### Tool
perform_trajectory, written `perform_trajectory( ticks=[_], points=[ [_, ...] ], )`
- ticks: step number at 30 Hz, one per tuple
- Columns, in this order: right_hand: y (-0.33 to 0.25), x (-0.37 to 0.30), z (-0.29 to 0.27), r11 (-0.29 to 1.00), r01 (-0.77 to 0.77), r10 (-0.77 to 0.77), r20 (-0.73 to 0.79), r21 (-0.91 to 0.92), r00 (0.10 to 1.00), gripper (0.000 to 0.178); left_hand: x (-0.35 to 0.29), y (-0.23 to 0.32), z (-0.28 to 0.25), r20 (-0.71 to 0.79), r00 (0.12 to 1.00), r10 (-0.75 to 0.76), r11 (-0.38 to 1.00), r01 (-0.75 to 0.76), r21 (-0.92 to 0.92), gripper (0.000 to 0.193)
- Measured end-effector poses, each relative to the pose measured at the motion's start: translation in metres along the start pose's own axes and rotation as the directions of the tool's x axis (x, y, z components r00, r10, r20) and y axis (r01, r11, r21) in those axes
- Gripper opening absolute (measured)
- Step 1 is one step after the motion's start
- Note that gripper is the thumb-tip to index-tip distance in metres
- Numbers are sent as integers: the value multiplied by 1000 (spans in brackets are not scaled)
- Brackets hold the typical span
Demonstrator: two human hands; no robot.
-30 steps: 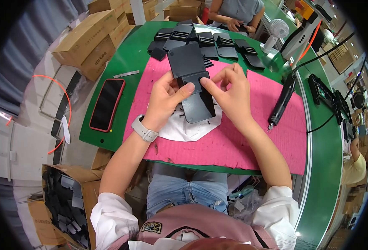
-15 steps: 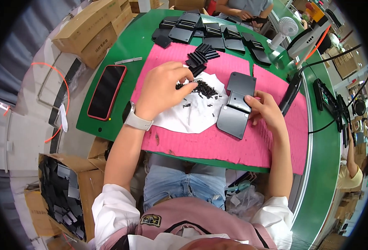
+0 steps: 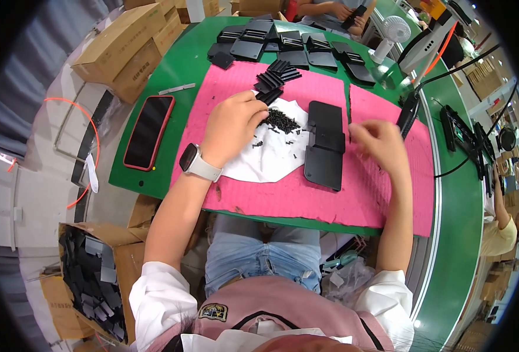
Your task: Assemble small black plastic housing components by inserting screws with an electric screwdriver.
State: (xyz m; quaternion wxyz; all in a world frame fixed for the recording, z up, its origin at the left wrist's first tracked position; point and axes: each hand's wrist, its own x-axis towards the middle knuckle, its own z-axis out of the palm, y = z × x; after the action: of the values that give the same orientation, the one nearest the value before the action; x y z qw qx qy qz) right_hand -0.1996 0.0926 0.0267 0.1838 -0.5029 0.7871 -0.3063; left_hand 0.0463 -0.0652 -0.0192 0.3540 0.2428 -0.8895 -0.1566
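Note:
My left hand (image 3: 234, 129) hovers over the left edge of the white cloth (image 3: 265, 161), fingers curled together beside a heap of small black screws (image 3: 283, 121). Whether a screw sits between its fingertips is hidden. To the right of the cloth, a black hinged-looking plate part (image 3: 325, 144) lies flat on the pink mat, two panels joined by a narrower middle piece. My right hand (image 3: 381, 144) is in the air just right of that part, apart from it, slightly blurred, with fingers loosely bent and nothing visible in them. A black electric screwdriver (image 3: 409, 112) stands beyond it.
Black ribbed strips (image 3: 277, 76) lie behind the screws; several assembled black parts (image 3: 250, 44) line the far edge. A phone (image 3: 149, 132) rests at the left. A white fan (image 3: 393, 35) stands far right, and a co-worker's hands (image 3: 347, 14) are across the table.
My right hand has let go of the black plate part and lifted to the right. That part now lies straighter, slightly further left. My left hand has shifted slightly left, still by the screws.

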Motion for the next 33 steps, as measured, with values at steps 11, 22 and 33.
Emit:
perform_trajectory(
  ticks=[11, 22, 33],
  points=[
    [92, 37, -51, 771, -321, 2, -502, -550, 865, 64, 6, 11, 0, -75, 992, -101, 980, 86, -180, 8],
    [28, 65, -46, 897, 183, -28, -362, 402, 932, 30, 7, 10, 3, -71, 980, -186, 974, 174, -142, 8],
    [-102, 32, -34, -39, 500, -579, -428, 865, 694, 32, 14, 51, 6, 149, 984, -101, 624, 179, -760, 3]
  ],
)
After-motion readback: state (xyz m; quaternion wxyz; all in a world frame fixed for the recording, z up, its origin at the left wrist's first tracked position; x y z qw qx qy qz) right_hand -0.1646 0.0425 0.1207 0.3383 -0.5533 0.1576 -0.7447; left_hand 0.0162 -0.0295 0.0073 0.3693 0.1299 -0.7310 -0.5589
